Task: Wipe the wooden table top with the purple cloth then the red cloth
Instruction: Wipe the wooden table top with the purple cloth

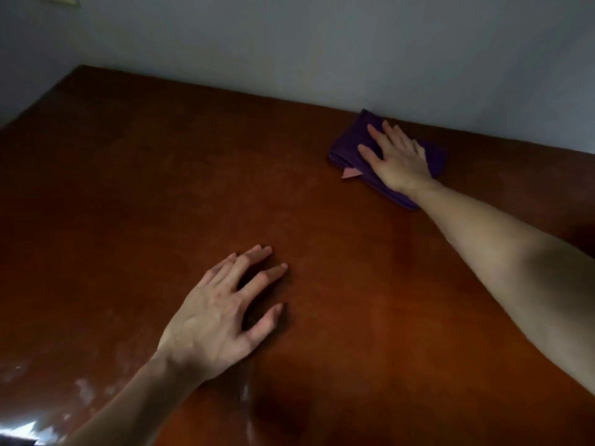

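Observation:
The wooden table top [161, 188] fills most of the view, reddish brown and glossy. A folded purple cloth [349, 143] lies near its far edge at the right, a small pink tag [349, 173] poking out at its near side. My right hand [394, 157] lies flat on the cloth with straight fingers, pressing it onto the wood, arm stretched out. My left hand [225, 310] rests palm down on the bare table near the middle front, fingers spread and holding nothing. No red cloth is in view.
A pale grey wall [322, 43] stands right behind the table's far edge. The table's left edge [38, 98] runs diagonally at the upper left. Bright reflections show on the wood at the lower left corner.

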